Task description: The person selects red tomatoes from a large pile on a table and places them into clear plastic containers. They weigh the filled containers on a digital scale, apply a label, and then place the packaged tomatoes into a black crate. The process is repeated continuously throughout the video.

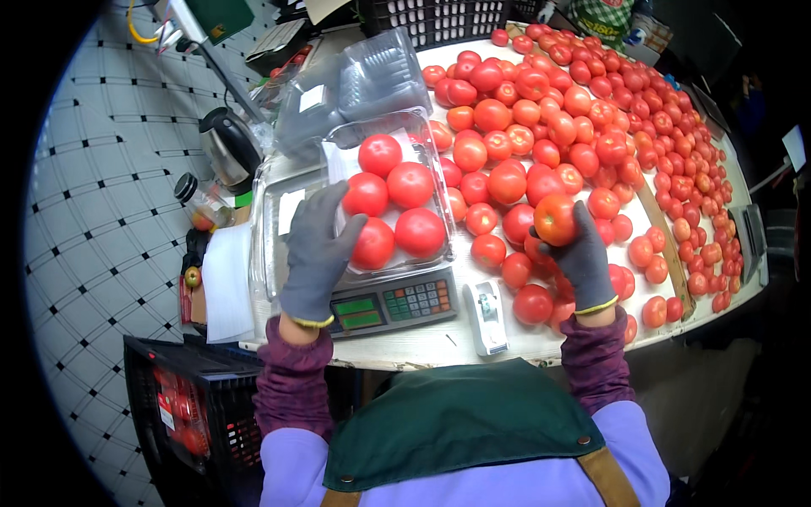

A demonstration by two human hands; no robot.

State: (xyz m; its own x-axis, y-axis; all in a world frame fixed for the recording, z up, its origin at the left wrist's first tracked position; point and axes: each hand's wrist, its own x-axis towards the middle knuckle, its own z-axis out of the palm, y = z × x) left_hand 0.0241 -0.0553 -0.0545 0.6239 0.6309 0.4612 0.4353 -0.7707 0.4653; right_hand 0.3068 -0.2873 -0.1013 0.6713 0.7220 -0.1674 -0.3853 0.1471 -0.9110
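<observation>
tray (445, 207) on scale (393, 306); loose tomatoes (508, 181) right; kettle (229, 149) left; basket (434, 24) behind

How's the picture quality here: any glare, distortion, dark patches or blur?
Head view throughout: glare glints off the stacked clear trays; floor tiles bend toward the left rim; the far right sinks into darkness; the right hand and its held tomato look reasonably sharp.

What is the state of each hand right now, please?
Left hand: open, at the clear tray's left side.
Right hand: closed, holding one tomato.

Glossy tomatoes (555, 220) — shiny plastic tray (446, 198)
</observation>
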